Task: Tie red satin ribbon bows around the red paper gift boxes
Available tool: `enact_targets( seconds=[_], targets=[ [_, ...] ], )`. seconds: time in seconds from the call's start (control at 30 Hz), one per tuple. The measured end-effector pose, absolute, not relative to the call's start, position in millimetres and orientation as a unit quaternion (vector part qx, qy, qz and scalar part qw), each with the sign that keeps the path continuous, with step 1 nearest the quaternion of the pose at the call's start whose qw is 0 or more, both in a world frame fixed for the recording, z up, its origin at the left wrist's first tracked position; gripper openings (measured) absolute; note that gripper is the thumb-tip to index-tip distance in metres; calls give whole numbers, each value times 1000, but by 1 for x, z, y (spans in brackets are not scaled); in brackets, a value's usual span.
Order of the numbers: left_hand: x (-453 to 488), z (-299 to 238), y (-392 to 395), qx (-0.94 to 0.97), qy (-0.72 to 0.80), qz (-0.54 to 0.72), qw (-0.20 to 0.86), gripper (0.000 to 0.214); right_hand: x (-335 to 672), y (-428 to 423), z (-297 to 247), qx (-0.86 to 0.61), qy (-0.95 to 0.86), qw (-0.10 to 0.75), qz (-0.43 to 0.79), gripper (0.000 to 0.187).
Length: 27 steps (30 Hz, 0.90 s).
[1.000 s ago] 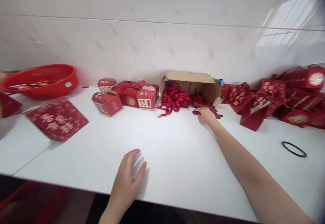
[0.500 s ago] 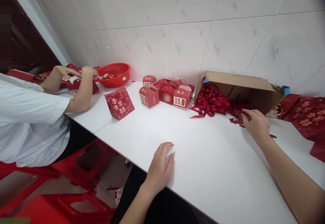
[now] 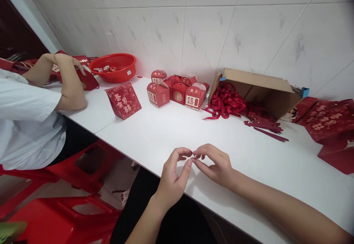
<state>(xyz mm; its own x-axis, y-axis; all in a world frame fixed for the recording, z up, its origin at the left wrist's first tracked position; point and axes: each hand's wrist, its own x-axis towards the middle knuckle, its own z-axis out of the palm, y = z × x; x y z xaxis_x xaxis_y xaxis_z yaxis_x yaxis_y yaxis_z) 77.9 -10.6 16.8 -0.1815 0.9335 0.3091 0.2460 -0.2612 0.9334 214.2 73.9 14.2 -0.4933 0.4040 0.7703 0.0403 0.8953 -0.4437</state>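
Over the near edge of the white table (image 3: pixel 155 140), my two hands meet fingertip to fingertip. My left hand (image 3: pixel 173 179) is curved, its thumb and index finger closed at a small, thin, dark red piece (image 3: pixel 194 155). From the other side my right hand (image 3: pixel 217 164) pinches the same piece, which is mostly covered by fingers. Several dark red strips (image 3: pixel 267 126) lie to the right, in front of a cardboard box (image 3: pixel 257 78) on its side. Shiny red ribbons (image 3: pixel 228 102) spill from that box.
Small red gift boxes (image 3: pixel 158 94) stand in a group by the wall. A red folded bag (image 3: pixel 124 102) stands left of them, and a red basin (image 3: pixel 117 76) holds small wrapped items. A co-worker's arm (image 3: pixel 70 85) is at far left. Red bags (image 3: pixel 329 122) lie at far right.
My right hand has come from the dark red strips by the box to my left hand, bringing a small piece. My left fingers have closed toward it. The view has shifted slightly.
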Motion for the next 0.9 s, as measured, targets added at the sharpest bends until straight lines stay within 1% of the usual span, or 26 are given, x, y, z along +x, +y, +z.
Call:
enact_targets(
  seconds=[0.07,0.17,0.23,0.33,0.43,0.57,0.73,0.8,0.9],
  targets=[
    [80,15,-15,566,515,552,330,22,216,70,9,-142,-829,493,221,11],
    [80,10,-18,567,501,551,352,26,216,69,9,-132,-817,511,234,9],
    [81,5,-19,552,500,565,355,26,215,69,11,-111,-815,522,227,14],
    [80,2,-20,523,507,588,353,25,216,68,10,-80,-820,523,219,26],
    [78,2,-22,510,517,588,357,24,218,66,7,-69,-831,504,225,33],
    [75,1,-26,507,524,578,366,22,221,64,4,-73,-854,461,231,32],
    [76,-3,-27,493,511,591,381,18,220,63,4,-119,-867,439,201,32],
    [76,-5,-27,481,507,598,391,15,219,62,4,-115,-871,424,220,31],
    [77,-7,-27,463,505,598,416,12,218,59,3,-106,-863,402,288,27]
  ],
)
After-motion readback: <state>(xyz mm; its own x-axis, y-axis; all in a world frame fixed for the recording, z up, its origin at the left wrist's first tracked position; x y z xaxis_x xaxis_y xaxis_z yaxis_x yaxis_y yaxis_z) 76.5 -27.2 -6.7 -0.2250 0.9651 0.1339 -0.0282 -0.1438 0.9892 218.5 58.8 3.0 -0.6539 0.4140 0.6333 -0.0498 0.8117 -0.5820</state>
